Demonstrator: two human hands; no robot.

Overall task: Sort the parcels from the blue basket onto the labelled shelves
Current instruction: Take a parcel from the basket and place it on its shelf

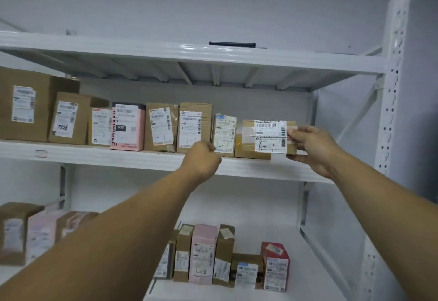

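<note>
Pinching a small brown parcel (270,137) by its right end with the right hand (312,148), thumb underneath and fingers over the top edge, white label facing out. Holding it up at the right end of the row on the middle shelf (118,156), partly in front of a flat brown parcel (248,153) lying there; can't tell if it's touching that one or the shelf board. Got the left hand (203,158) balled into a fist with nothing visible in it, sitting in front of the shelf's front lip, just left of the held parcel and right by the bottom of a pale little parcel (224,134). Moving left along that same shelf, seeing a line of upright parcels with labels out: two taped brown boxes (194,127), then a pink box (128,126), then a small one with a white label (102,126), then a mid-size brown box (68,118) with handwriting on its label, and finally a big brown carton (23,103) at the far left. Down on the lower shelf (308,265), spotting another cluster standing together, including a pink parcel (203,253) and a red box (276,266), plus some blurry boxes (14,232) off to the left. Up on the top shelf (142,50), noticing a flat dark thing (232,43), too thin to identify. Over on the right, seeing a white upright post (391,87) full of holes.
</note>
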